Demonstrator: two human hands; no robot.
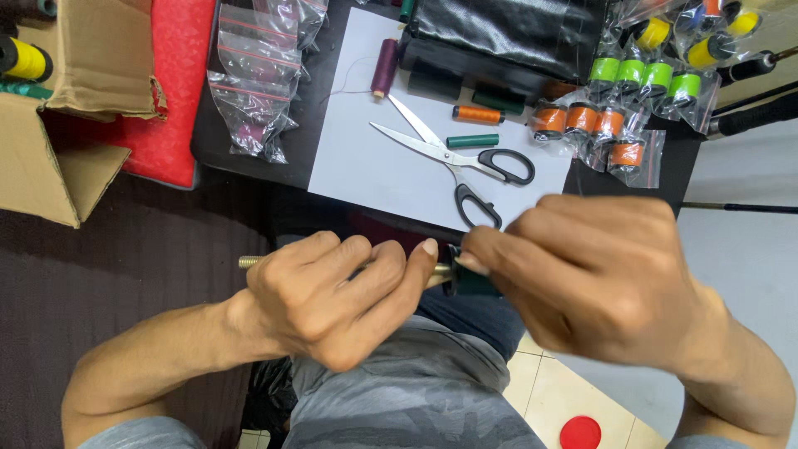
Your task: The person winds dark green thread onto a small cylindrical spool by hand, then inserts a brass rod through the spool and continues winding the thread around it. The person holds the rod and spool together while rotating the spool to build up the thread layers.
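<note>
Dark green spool (472,281) | pinched in right hand (598,283) fingers | left hand (332,299) fingers closed round metal rod (249,262)

A torn brown cardboard box (75,100) sits at the top left, flaps open, with a yellow thread spool (25,58) showing inside. Clear zip bags (253,83) lie stacked on the dark table right of the box. At the top right, clear plastic packets hold green spools (644,75), orange spools (594,125) and yellow spools (698,37).
</note>
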